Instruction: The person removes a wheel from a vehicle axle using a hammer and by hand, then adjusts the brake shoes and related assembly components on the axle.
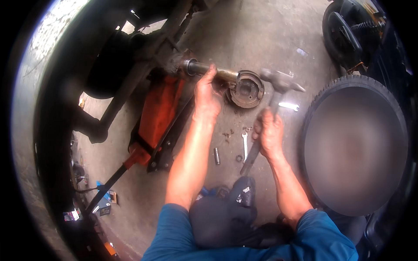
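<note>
The left hand (pixel 206 98) is closed around the axle shaft (pixel 204 69) just left of the brake backing plate (pixel 247 90), while the right hand (pixel 269 134) grips a hammer (pixel 278 82) by its handle, head raised (and blurred) just right of the plate. An orange floor jack (pixel 157 114) stands left of the forearm, under the axle. On the floor between the hands lie a wrench (pixel 245 144) and a small socket (pixel 217 155); a tyre (pixel 355 143) lies to the right.

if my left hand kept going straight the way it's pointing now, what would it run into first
Nothing new: the left hand already rests on the metal axle shaft, fingers pointing up the picture. Past the shaft, only bare concrete floor shows in that line, though depth is hard to judge. The round brake plate lies just to its right.
</note>
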The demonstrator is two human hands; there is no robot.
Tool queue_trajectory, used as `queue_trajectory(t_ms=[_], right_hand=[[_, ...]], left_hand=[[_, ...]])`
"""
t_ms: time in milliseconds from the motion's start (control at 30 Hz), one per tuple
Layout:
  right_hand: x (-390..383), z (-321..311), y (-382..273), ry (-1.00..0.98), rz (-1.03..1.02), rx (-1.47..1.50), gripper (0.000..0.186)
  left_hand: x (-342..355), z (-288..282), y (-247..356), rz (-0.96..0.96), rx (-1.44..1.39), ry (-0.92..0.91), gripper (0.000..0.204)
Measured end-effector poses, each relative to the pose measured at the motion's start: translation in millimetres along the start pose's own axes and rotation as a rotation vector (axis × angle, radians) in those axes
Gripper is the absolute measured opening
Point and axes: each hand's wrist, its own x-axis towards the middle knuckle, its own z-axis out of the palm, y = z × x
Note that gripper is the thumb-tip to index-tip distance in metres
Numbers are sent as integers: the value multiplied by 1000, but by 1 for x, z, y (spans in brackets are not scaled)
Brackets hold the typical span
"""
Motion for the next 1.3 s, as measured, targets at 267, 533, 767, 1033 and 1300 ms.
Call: queue_trajectory(t_ms=[267,533,767,1033,1300], right_hand=[[9,36,16,-12,90,-6,50],[7,16,5,-26,-70,-158,66],[-9,10,29,-200,-279,-457,66],[2,-55,7,-533,174,-281,49],[83,-31,-113,157,-355,-388,32]], left_hand=[[2,-2,3,-27,-51,-33,25],[-112,-13,-35,-59,752,-388,67],[-125,-30,-68,55,786,-163,50],[-152,-36,-66,275,888,-30,16],[-152,36,-12,329,1028,-69,15]])
